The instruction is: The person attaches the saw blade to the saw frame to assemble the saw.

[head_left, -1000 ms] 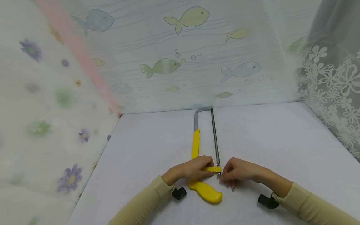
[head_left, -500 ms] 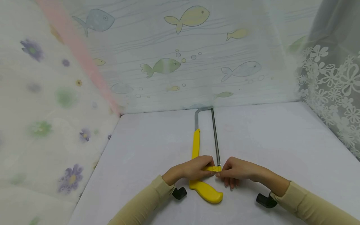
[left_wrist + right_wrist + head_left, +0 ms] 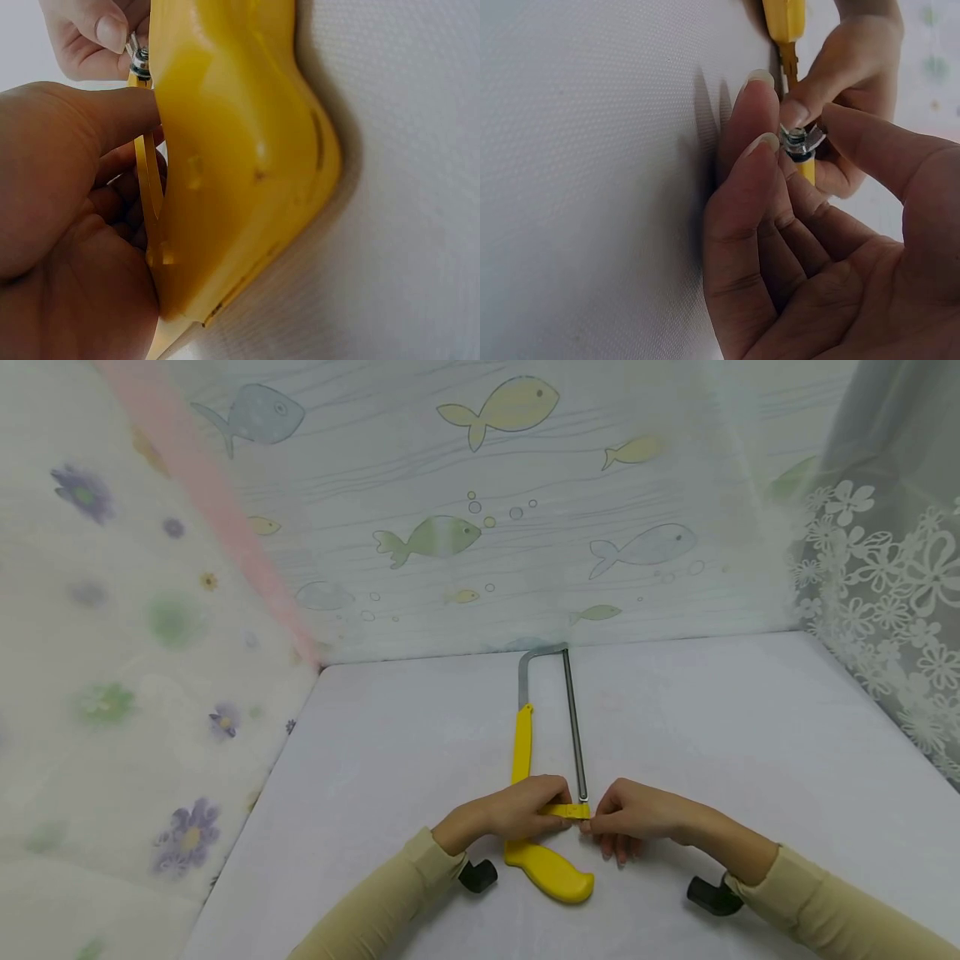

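Observation:
A hacksaw lies on the white table, its yellow handle [image 3: 555,874] toward me and its grey metal frame [image 3: 523,681] reaching to the back. Its blade [image 3: 574,727] runs along the right side. My left hand [image 3: 528,806] grips the yellow part above the handle, around the short crosspiece [image 3: 568,811] that bears the blade's near end. At that end sits a metal wing nut [image 3: 804,141], also visible in the left wrist view. My right hand [image 3: 645,810] pinches the wing nut, thumb tip against one wing, other fingers loosely curled beneath.
White cloth covers the table [image 3: 712,727]. A fish-printed curtain [image 3: 525,568] hangs along the back edge, with flowered fabric [image 3: 135,652] at left and a lace curtain [image 3: 900,577] at right. Black wrist mounts [image 3: 478,877] stick out under both sleeves.
My right fingers shifted left over the wing nut, then eased slightly back right. The left hand and the hacksaw stay in place.

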### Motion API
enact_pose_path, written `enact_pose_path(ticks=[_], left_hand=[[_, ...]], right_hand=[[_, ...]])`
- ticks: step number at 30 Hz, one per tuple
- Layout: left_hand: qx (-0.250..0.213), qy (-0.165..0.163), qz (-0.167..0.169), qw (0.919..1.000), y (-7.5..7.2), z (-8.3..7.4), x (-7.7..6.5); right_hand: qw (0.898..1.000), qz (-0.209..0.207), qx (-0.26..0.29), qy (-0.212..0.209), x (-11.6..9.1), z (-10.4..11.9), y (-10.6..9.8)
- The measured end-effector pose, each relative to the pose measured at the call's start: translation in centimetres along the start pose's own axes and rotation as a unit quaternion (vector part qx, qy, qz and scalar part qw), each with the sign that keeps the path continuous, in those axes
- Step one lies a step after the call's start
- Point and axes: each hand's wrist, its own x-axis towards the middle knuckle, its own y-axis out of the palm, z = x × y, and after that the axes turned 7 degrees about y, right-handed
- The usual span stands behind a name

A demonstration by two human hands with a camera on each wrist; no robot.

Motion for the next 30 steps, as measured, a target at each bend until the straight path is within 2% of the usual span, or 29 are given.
enact_pose_path(ticks=[30], left_hand=[[-0.003,-0.009,0.0,1.0,0.08,0.03,0.05]], right_hand=[[1.0,-0.002,-0.004,-0.031,-0.55,-0.51,-0.46]])
